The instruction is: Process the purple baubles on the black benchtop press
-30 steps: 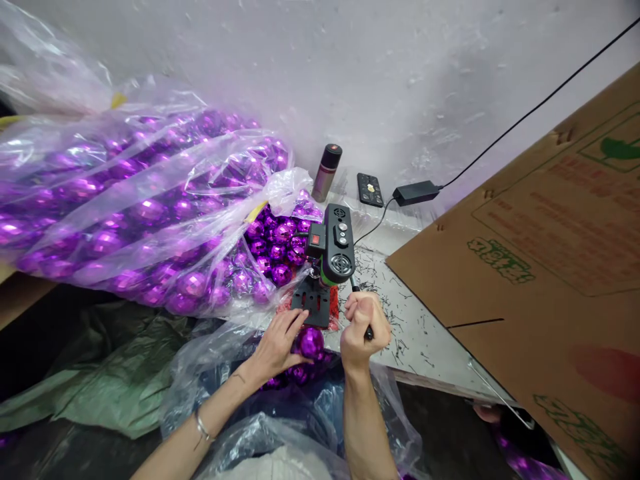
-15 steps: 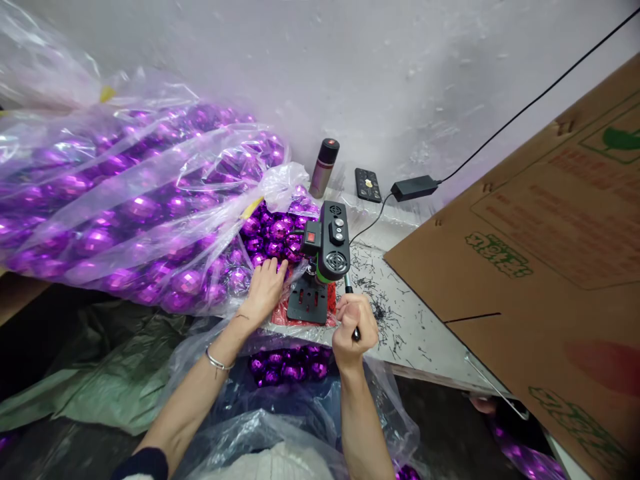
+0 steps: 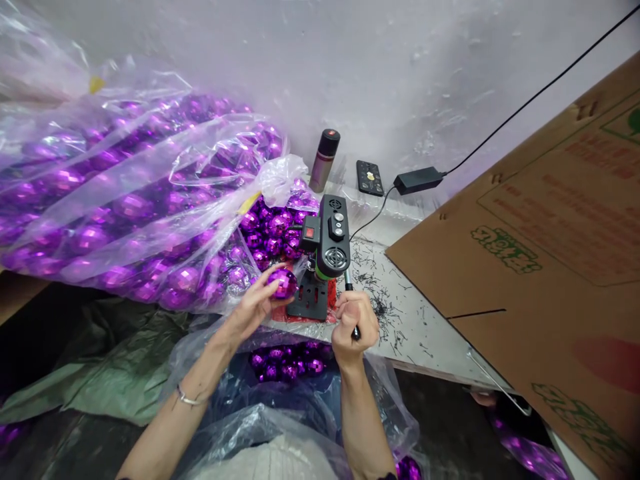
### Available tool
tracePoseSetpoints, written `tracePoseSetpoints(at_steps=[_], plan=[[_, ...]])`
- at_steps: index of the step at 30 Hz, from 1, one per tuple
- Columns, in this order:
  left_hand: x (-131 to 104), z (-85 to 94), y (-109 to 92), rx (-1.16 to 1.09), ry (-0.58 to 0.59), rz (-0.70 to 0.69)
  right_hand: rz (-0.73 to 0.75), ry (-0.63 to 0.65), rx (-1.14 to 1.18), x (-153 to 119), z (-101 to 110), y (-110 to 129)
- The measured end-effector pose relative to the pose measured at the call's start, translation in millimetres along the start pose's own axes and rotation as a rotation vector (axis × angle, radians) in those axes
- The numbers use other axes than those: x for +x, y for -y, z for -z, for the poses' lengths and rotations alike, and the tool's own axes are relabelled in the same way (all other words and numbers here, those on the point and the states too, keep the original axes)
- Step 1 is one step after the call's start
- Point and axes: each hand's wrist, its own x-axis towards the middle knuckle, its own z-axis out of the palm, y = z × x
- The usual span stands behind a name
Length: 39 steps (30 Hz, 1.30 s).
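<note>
My left hand [image 3: 253,305] holds a shiny purple ball [image 3: 283,283] between thumb and fingers, just left of the black metal base plate [image 3: 309,300] of a small machine. My right hand [image 3: 356,324] is wrapped round the black-gripped lever [image 3: 349,283] on the machine's right side. The machine's black head [image 3: 333,235] has two round vents and stands over the plate. Behind my left hand, purple balls [image 3: 275,227] spill from the mouth of a large clear bag [image 3: 135,200]. Other purple balls [image 3: 287,362] lie in clear plastic below the table edge.
A dark-capped bottle [image 3: 325,161], a phone [image 3: 369,177] and a power adapter [image 3: 419,180] on a cable are at the back. Small black bits [image 3: 380,307] litter the table [image 3: 425,333]. A large cardboard box [image 3: 530,280] leans in from the right.
My left hand has drawn back from the loose balls and turned, now with one purple ball in its fingers. My right hand stays on the lever.
</note>
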Motion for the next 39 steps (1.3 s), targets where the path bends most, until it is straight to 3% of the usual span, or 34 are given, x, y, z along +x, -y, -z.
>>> tracePoseSetpoints(at_steps=[5, 9, 13, 17, 24, 32, 39], plan=[[-5, -27.6, 51, 0.133, -0.141, -0.044, 0.006, 0.025, -0.009, 1, 2, 1], [10, -33.8, 76, 0.344, -0.209, -0.172, 0.010, 0.034, -0.005, 3, 3, 2], [24, -30.5, 75, 0.672, -0.224, -0.377, 0.015, 0.037, -0.010, 2, 3, 3], [33, -31.3, 73, 0.821, -0.190, -0.481, 0.007, 0.039, -0.010, 2, 4, 3], [37, -43.8, 83, 0.896, -0.144, -0.505, -0.019, 0.043, -0.007, 0, 5, 4], [36, -32.0, 88, 0.882, -0.128, -0.526, -0.030, 0.046, -0.013, -3, 5, 3], [37, -33.7, 90, 0.863, -0.110, -0.482, -0.054, 0.041, -0.018, -9, 5, 2]])
